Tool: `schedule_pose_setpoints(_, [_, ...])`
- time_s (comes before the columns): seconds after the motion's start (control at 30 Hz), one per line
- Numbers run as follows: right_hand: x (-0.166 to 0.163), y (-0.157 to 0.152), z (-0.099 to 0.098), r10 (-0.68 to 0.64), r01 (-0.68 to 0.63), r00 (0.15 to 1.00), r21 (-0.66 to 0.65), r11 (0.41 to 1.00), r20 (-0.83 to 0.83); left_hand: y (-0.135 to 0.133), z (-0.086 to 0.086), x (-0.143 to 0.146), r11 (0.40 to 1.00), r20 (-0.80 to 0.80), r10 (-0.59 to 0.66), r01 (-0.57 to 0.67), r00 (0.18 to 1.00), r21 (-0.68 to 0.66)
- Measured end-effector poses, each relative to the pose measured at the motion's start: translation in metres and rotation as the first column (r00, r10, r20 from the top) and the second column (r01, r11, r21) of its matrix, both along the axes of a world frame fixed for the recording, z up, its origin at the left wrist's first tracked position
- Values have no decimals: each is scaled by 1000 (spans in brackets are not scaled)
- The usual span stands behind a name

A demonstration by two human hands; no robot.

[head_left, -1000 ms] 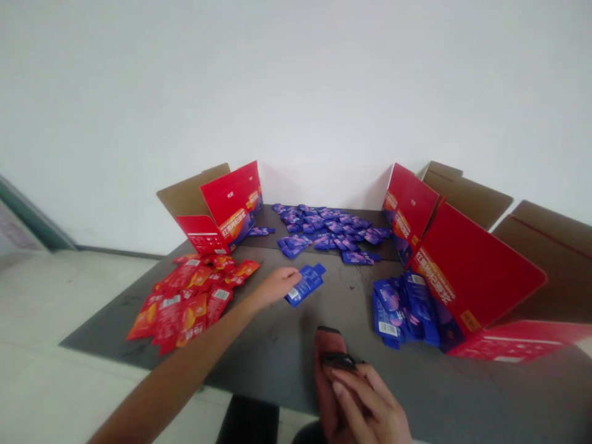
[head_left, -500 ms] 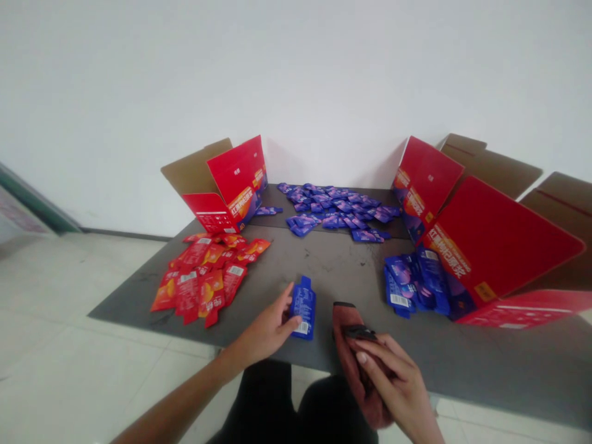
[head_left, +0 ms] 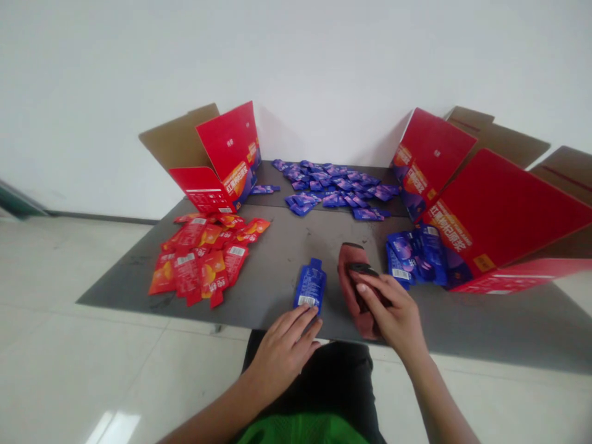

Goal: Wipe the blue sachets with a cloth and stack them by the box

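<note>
A flat blue pouch [head_left: 311, 285] with a spout and a white barcode label lies near the table's front edge. My left hand [head_left: 287, 345] rests at its lower end, fingers stretched out and fingertips touching the pouch; the thumb is hidden. To the right of the pouch, my right hand [head_left: 393, 308] is closed on a reddish-brown handheld tool [head_left: 354, 290] with a black part on top. What kind of tool it is, I cannot make out. Several blue pouches [head_left: 416, 256] lie in a small pile beyond my right hand, against the red box.
Red pouches [head_left: 203, 259] are heaped at the left, before an open red carton [head_left: 198, 185]. More blue pouches [head_left: 337, 185] spread along the back of the grey table [head_left: 282, 246] by the wall. Large open red cartons [head_left: 504, 209] stand at the right.
My left hand has moved from the pouch's left side to its lower end, and its fingers have straightened. My right hand has brought the tool forward over the table. The camera view has shifted.
</note>
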State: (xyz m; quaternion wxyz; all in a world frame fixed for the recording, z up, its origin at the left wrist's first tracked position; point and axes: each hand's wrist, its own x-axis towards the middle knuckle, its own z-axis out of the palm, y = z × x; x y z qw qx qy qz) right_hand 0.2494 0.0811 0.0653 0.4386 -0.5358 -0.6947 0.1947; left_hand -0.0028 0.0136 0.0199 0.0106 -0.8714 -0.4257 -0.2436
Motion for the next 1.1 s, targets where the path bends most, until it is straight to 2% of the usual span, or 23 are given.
schedule_pose_setpoints(0.1, [-31, 16, 10, 242, -250, 955, 31, 968, 172, 1, -5, -1, 999, 34, 28, -29, 999, 27])
schedule_pose_setpoints(0.2, [-59, 26, 0, 459, -497, 782, -21, 867, 421, 2, -13, 0, 998, 72, 61, -61, 996, -2])
schedule_pose_setpoints(0.27, [-69, 39, -11, 510, -564, 694, -57, 824, 508, 5, -17, 1, 999, 90, 50, -49, 995, -16])
schedule_pose_setpoints(0.37, [-71, 76, -18, 444, -522, 681, -39, 852, 582, 9, -18, -1, 1000, 103, 11, -11, 995, 8])
schedule_pose_setpoints(0.5, [-62, 117, 2, 314, -408, 679, -15, 913, 664, 12, -17, -2, 1000, 111, -8, 8, 994, 0])
schedule_pose_setpoints(0.57, [-61, 112, 16, 264, -374, 691, 20, 927, 673, 12, -18, -2, 1000, 122, -3, 5, 993, -17])
schedule_pose_setpoints(0.63, [-63, 86, 23, 274, -404, 684, 39, 914, 676, 11, -20, -2, 999, 127, 8, -2, 992, -45])
schedule_pose_setpoints(0.7, [-65, 55, 21, 388, -512, 632, -15, 859, 670, 10, -21, -1, 996, 127, 27, -16, 992, -86])
schedule_pose_setpoints(0.77, [-66, 37, 10, 486, -575, 596, -83, 814, 640, 10, -23, -1, 993, 128, 40, -26, 991, -112])
schedule_pose_setpoints(0.83, [-65, 43, -3, 491, -557, 603, -108, 823, 629, 10, -23, -1, 995, 133, 30, -17, 991, -99])
schedule_pose_setpoints(0.93, [-60, 88, -12, 391, -451, 612, -102, 887, 687, 10, -23, -1, 999, 159, 13, -5, 987, -52])
schedule_pose_setpoints(1.03, [-57, 121, 0, 273, -340, 606, -67, 938, 747, 11, -22, -1, 999, 179, 20, -13, 984, -41])
schedule_pose_setpoints(1.1, [-58, 113, 11, 219, -321, 639, -4, 947, 738, 11, -21, 0, 999, 187, 22, -15, 982, -38])
